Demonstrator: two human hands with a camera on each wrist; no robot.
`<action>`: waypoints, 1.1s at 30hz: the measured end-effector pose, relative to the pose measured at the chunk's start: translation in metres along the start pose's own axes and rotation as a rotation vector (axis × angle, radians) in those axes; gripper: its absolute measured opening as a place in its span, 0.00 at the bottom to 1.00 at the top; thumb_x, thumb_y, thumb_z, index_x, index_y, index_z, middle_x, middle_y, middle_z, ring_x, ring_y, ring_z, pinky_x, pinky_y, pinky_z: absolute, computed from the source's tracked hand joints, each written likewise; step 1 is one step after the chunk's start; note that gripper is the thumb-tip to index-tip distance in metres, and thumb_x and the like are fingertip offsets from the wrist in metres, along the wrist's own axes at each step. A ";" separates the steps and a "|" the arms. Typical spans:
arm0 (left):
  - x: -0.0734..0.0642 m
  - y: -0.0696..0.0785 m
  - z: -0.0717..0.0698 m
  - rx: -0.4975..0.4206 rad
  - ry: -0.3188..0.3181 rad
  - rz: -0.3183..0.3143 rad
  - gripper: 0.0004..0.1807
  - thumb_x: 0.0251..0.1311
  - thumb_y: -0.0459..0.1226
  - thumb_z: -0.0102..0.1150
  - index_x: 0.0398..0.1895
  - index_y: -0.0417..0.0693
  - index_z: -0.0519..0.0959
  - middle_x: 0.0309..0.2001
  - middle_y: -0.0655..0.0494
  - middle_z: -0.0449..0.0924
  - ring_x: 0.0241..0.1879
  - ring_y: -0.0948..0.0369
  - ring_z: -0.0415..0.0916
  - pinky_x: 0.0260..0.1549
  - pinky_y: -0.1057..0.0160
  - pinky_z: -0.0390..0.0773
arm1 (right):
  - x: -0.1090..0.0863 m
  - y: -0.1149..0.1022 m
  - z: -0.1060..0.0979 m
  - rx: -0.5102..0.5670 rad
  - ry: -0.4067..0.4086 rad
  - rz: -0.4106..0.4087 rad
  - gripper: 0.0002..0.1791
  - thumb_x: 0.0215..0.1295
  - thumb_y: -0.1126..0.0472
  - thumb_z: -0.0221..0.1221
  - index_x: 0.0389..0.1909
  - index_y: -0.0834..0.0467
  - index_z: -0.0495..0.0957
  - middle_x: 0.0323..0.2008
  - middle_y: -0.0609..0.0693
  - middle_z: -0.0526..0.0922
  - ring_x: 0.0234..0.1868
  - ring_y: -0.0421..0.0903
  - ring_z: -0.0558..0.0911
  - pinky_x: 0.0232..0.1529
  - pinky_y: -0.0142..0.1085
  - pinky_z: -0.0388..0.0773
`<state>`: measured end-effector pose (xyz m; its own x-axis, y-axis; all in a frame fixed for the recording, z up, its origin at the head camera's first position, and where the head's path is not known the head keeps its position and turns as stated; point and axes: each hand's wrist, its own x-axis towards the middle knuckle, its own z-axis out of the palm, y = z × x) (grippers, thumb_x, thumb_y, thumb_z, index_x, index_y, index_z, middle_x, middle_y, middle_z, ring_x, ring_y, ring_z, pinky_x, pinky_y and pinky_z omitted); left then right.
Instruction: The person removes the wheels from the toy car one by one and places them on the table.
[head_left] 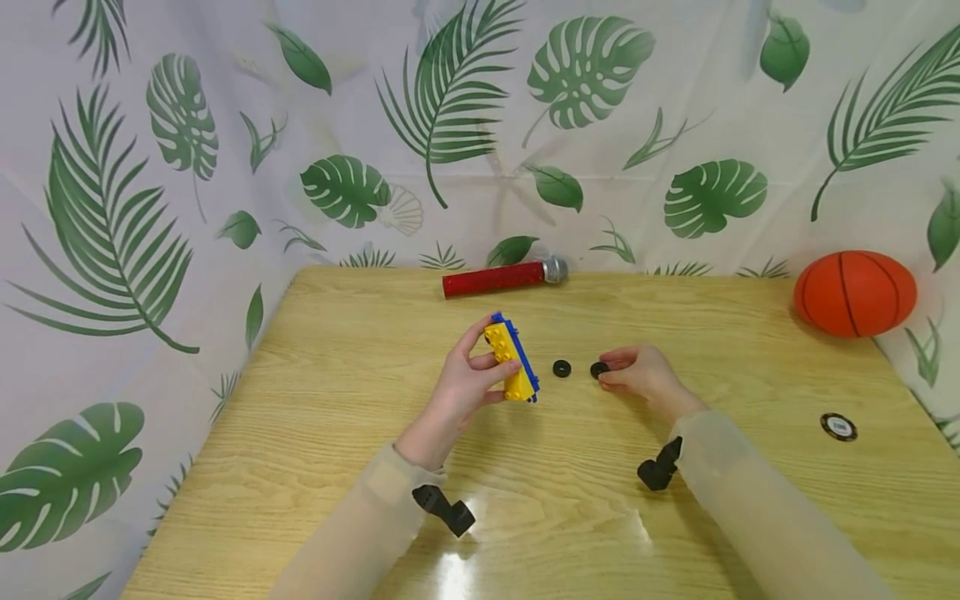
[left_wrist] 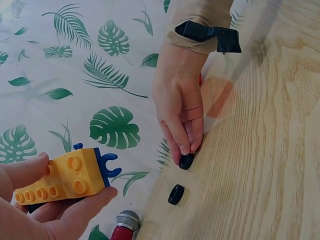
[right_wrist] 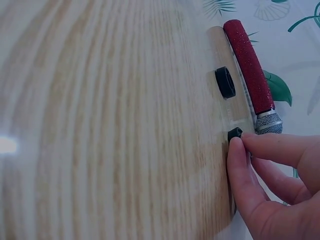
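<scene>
Toy block (head_left: 506, 346) in the left hand (head_left: 467, 385), black ring-shaped tyre (head_left: 598, 369) in the right hand (head_left: 647, 379)

Head view: a loose tyre (head_left: 557, 369) lies on the table (head_left: 360, 350) between block and right hand. Behind lies a red microphone (head_left: 495, 280), near the back edge by the leaf-printed cloth (head_left: 465, 192); a basketball (head_left: 855, 293) and a poker chip (head_left: 838, 427) sit well apart, right. Wood grain stretches from the left forearm to the left edge.

Left wrist view: the thumb and fingers pinch the glossy yellow plastic, round-studded, with a blue forked clip at one end.

Right wrist view: thumb and index fingertips pinch the tyre; the microphone's handle is glittery, its head metal mesh.
</scene>
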<state>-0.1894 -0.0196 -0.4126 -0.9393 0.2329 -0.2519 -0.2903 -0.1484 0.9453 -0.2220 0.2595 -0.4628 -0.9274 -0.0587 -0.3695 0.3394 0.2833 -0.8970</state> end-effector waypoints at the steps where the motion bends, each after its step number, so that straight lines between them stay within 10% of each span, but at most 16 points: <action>1: 0.000 0.000 0.000 0.000 0.000 0.001 0.41 0.63 0.28 0.62 0.73 0.72 0.61 0.57 0.41 0.81 0.53 0.48 0.82 0.45 0.48 0.84 | 0.000 0.000 0.000 -0.003 0.001 0.000 0.29 0.65 0.75 0.59 0.65 0.77 0.64 0.56 0.69 0.71 0.32 0.35 0.82 0.41 0.30 0.85; 23: -0.002 0.003 0.000 0.002 -0.013 0.020 0.41 0.64 0.28 0.61 0.72 0.77 0.61 0.57 0.40 0.81 0.53 0.48 0.82 0.45 0.48 0.84 | -0.010 -0.011 -0.007 0.025 0.005 -0.047 0.30 0.69 0.71 0.57 0.69 0.72 0.62 0.45 0.57 0.78 0.35 0.37 0.84 0.46 0.32 0.84; 33: 0.000 0.002 0.001 0.036 0.031 -0.012 0.39 0.63 0.30 0.63 0.74 0.64 0.60 0.58 0.41 0.80 0.54 0.48 0.82 0.46 0.47 0.84 | -0.018 -0.031 -0.004 0.099 -0.031 -0.073 0.30 0.71 0.71 0.54 0.71 0.70 0.60 0.40 0.50 0.78 0.39 0.39 0.84 0.48 0.31 0.83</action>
<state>-0.1899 -0.0192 -0.4101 -0.9412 0.2045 -0.2688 -0.2951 -0.1109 0.9490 -0.2167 0.2559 -0.4269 -0.9455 -0.1059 -0.3079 0.2861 0.1817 -0.9408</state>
